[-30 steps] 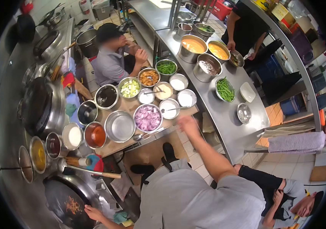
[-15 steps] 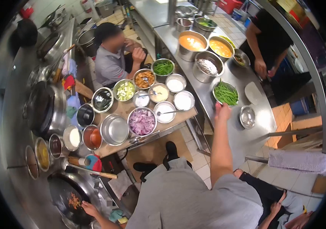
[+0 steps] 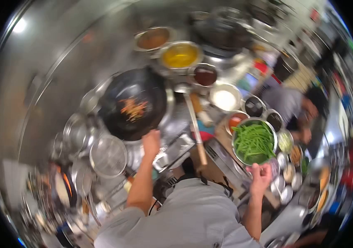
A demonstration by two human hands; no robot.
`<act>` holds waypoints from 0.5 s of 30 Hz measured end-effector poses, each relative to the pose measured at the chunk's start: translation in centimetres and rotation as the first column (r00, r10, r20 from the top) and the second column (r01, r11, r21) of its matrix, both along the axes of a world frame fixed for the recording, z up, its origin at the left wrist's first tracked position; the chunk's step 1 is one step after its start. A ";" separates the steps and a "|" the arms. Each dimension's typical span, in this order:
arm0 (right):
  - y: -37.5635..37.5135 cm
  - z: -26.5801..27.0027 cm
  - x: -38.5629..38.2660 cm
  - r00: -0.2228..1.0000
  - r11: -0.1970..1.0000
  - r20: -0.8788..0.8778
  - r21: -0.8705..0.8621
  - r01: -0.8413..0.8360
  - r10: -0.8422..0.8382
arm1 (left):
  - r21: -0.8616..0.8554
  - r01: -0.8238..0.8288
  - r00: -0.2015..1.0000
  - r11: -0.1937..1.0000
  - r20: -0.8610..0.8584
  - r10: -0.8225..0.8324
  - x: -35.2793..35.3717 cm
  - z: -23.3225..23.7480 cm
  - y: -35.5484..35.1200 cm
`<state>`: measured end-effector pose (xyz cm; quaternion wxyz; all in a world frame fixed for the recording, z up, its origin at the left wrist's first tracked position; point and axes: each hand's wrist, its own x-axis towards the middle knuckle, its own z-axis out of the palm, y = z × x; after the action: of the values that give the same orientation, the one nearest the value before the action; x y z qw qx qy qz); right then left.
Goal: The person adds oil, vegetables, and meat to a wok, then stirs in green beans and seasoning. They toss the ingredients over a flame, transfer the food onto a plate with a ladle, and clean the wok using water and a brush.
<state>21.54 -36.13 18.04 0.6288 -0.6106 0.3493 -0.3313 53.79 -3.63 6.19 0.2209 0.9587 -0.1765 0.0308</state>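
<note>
My left hand (image 3: 150,144) is closed on the near edge of a black wok (image 3: 116,120), where I cannot make out the handle. Small orange and brown chopped bits (image 3: 134,109) lie in the wok's bottom. With my right hand (image 3: 260,177) I grip the rim of a metal bowl (image 3: 236,155), held up over the crowded side board. Cut green beans (image 3: 254,142) fill this bowl. Between my two hands lies a ladle (image 3: 193,124) with a wooden handle. The picture is blurred by motion.
Bowls of yellow liquid (image 3: 179,56), dark red sauce (image 3: 204,75) and white liquid (image 3: 224,99) stand beyond the ladle. A round strainer (image 3: 108,157) sits left of my left arm. Another person in a grey shirt (image 3: 286,103) is at the right, behind several ingredient bowls.
My view has turned left toward the wok. My right hand has lifted the bowl of green beans from the steel counter and carried it across. My left hand stays at the wok's edge.
</note>
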 end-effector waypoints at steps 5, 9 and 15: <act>8.9 -1.3 21.3 0.891 0.711 -0.121 -0.560 -0.426 0.438 | 0.000 -0.091 0.995 0.996 -0.038 0.091 -0.8 1.0 -0.2; 15.7 -3.2 32.7 0.833 0.458 -0.175 -0.766 -0.450 0.525 | -0.040 -0.133 0.990 0.990 -0.049 0.131 -1.8 3.9 0.0; 18.7 -3.8 39.9 0.809 0.300 -0.308 -0.815 -0.496 0.500 | -0.047 -0.158 0.983 0.986 -0.100 0.153 -2.1 3.9 0.2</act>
<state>61.46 -17.47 14.28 0.3019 -0.9167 -0.0756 -0.2506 51.72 -3.40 10.10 0.2523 0.9635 -0.0892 0.0066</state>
